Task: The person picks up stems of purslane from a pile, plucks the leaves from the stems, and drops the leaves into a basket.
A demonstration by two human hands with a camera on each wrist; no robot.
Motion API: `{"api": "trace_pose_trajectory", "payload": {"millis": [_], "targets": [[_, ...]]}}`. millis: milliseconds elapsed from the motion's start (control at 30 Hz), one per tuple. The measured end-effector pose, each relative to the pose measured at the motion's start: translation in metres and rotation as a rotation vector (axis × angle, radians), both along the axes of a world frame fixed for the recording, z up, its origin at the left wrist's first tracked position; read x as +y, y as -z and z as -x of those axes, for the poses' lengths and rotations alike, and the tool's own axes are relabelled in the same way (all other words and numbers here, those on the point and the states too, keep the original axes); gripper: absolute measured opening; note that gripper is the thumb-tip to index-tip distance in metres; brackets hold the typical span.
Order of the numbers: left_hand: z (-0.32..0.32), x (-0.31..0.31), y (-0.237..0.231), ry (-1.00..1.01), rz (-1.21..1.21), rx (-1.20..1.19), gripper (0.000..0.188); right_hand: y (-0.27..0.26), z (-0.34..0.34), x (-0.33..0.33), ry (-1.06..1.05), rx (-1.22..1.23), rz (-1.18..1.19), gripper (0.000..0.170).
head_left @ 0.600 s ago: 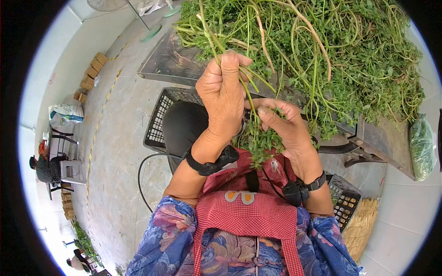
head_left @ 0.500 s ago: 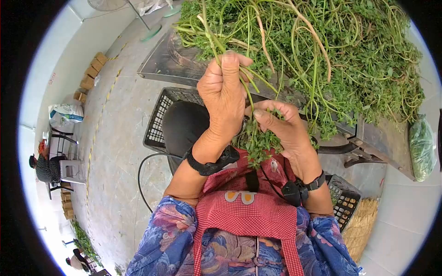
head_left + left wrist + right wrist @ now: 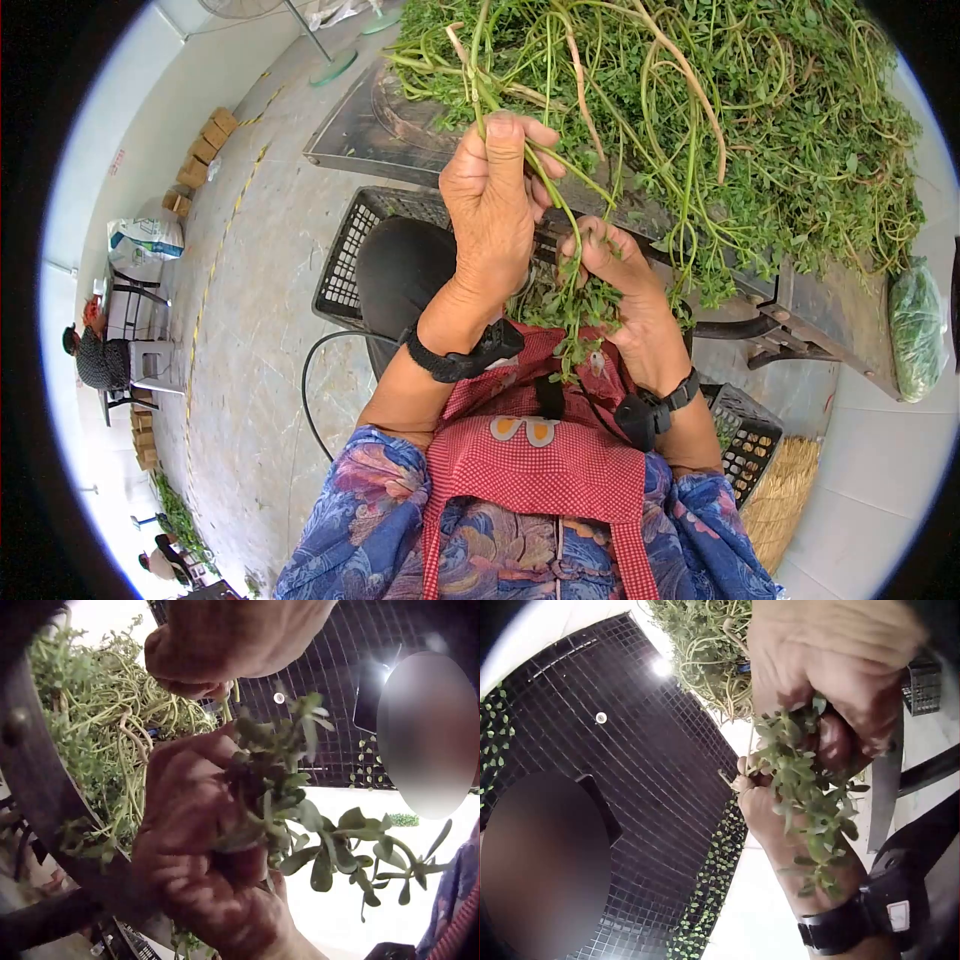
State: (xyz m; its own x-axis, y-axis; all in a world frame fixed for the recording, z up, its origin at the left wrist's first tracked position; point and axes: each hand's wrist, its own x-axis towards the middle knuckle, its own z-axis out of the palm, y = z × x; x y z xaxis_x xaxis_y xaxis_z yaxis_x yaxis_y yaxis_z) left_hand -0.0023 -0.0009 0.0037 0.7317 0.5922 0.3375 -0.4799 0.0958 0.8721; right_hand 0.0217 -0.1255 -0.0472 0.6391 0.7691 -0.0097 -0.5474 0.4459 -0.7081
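Note:
My left hand [image 3: 492, 205] pinches several long green purslane stems [image 3: 545, 185] between thumb and fingers, in front of the worktable's edge. Their bare ends rise past the thumb toward the pile. Lower and to the right, my right hand [image 3: 625, 280] holds the leafy part of a sprig, its thumb and forefinger close to the stem. Paddle-shaped leaves [image 3: 337, 847] spill out of that hand in the left wrist view. The right wrist view shows the leafy sprig [image 3: 802, 795] hanging below the right hand, with the left hand's fingers behind it.
A big heap of purslane [image 3: 760, 130] covers the metal worktable [image 3: 370, 125]. Below stand black crates, one at left [image 3: 340, 265], one at right [image 3: 750, 440]. A bagged green bundle [image 3: 915, 330] lies at the table's right end. A person [image 3: 100, 360] sits far left.
The right hand's fingertips have shifted slightly right along the sprig, and its leafy tip hangs a little lower. The left hand has moved slightly right, still gripping the stems.

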Motion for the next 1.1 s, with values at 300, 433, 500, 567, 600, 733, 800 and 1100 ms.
{"api": "trace_pose_trajectory", "payload": {"millis": [300,433,500,567,600,733,800,1100], "targets": [[-0.013,0.023,0.016,-0.152,0.037,-0.032,0.03,-0.02,0.009,-0.009,0.045,-0.883,0.422,0.01],[-0.015,0.031,0.013,-0.133,0.126,-0.072,0.031,-0.013,0.002,-0.01,0.139,-0.617,0.192,0.012],[-0.016,0.024,0.014,-0.11,0.138,-0.06,0.031,-0.011,-0.004,-0.008,0.024,-0.249,0.065,0.014],[-0.016,0.02,0.015,-0.114,0.113,-0.062,0.032,-0.017,0.001,-0.004,0.066,-0.224,0.132,0.014],[-0.017,0.019,0.016,-0.122,0.081,-0.055,0.032,-0.019,0.003,-0.002,0.103,-0.196,0.199,0.016],[-0.013,0.014,0.017,-0.145,-0.034,-0.027,0.034,-0.007,-0.001,0.0,0.022,-0.183,0.181,0.021],[-0.012,0.009,0.019,-0.164,-0.084,-0.019,0.033,-0.008,0.003,0.002,0.062,-0.285,0.225,0.02],[-0.014,0.009,0.026,-0.203,-0.179,-0.03,0.032,-0.003,0.003,0.003,0.229,-0.913,0.486,0.01]]}}
